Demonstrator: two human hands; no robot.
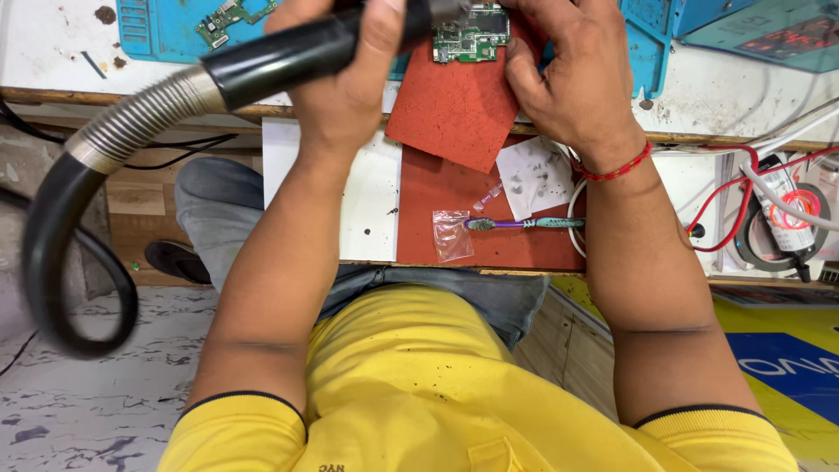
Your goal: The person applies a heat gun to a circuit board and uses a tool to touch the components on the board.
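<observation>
left hand (350, 65): gripping the black handle of a hot-air tool (288, 57) at top centre, its ribbed metal hose (131, 122) curving off to the left edge.
right hand (572, 83): pressing fingers on the green circuit board (472, 35), pinning it down.
circuit board: lying on a red mat (454, 109) at the top middle.
lower down: a toothbrush (524, 224) and a small clear bag (452, 234) sitting mid-frame.

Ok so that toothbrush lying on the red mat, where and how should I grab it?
Take the toothbrush by its teal handle end, coming from above with your right hand. It lies flat, bristle end beside the small clear bag, and the handle end is the thicker part.
</observation>
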